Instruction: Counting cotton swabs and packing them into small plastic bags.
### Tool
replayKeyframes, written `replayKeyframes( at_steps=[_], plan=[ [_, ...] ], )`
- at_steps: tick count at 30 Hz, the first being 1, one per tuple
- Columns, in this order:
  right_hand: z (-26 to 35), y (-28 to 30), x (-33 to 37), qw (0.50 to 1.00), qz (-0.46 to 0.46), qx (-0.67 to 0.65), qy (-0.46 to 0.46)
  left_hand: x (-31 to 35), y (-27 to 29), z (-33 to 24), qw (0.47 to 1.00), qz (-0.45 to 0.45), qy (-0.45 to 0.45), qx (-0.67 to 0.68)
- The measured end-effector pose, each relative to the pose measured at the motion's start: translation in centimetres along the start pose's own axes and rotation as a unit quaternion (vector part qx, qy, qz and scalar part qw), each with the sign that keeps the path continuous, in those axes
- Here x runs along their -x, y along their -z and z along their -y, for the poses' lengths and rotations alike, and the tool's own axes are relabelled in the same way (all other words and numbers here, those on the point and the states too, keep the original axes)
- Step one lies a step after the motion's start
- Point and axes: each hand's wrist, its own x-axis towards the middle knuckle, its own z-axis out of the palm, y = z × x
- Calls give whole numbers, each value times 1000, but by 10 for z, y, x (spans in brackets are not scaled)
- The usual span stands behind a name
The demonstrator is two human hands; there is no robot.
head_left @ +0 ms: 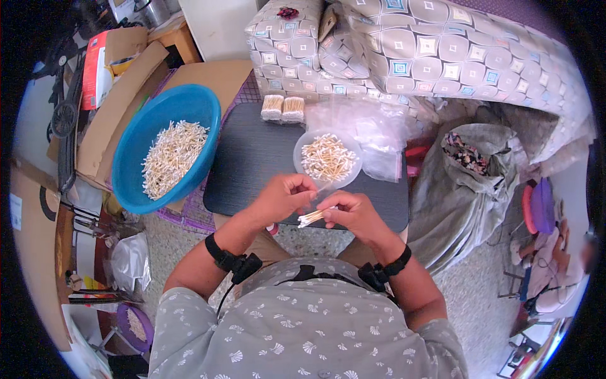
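Observation:
A small bunch of cotton swabs (310,218) is gripped in the fingers of my right hand (355,215), white tips pointing left. Close beside it, my left hand (283,198) has thumb and fingers pinched together; what they hold, if anything, is too small to make out. Both hands are over the near edge of a black table (243,158). Just beyond them stands a translucent white bowl (296,158) with loose cotton swabs (328,158) heaped in it. Two packed bundles of swabs, one left (272,107) and one right (293,109), sit at the table's far edge.
Left of the table, a big blue basin (123,167) holds many loose swabs. Clear plastic bags (382,136) lie at the table's far right. A grey cloth sack (464,189) slumps on the floor to the right. A patterned covered seat (429,50) stands behind; a person (555,265) sits far right.

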Motion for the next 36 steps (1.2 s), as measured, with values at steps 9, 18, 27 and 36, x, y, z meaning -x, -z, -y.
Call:
replayKeyframes(
  at_steps=[9,18,27,36],
  plan=[
    [-9,9,0,996,81,4,32,6,0,2,973,112,106,174],
    [-14,11,0,994,98,-2,47,5,1,-1,979,134,91,121],
    [-10,10,1,995,92,10,32,4,0,-2,979,133,108,107],
    [-10,9,2,995,87,19,43,5,-3,-3,982,117,102,108]
  ],
)
